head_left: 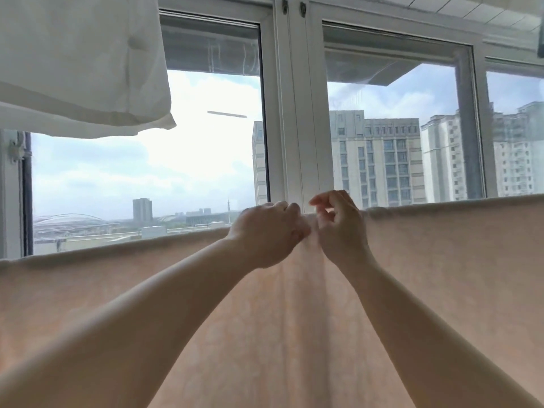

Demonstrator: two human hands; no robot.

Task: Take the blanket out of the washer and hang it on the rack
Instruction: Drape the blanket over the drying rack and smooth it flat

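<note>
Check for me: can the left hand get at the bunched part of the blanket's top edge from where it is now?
Probably yes. The left hand is already at the blanket's top edge, fingers curled at the gathered fabric beside the right hand. Nothing lies between hand and cloth.

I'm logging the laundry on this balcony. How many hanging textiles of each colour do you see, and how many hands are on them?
Peach blanket: 1
White cloth hanging at upper left: 1
Hands at the blanket's top edge: 2, left hand and right hand
Total: 4
</note>
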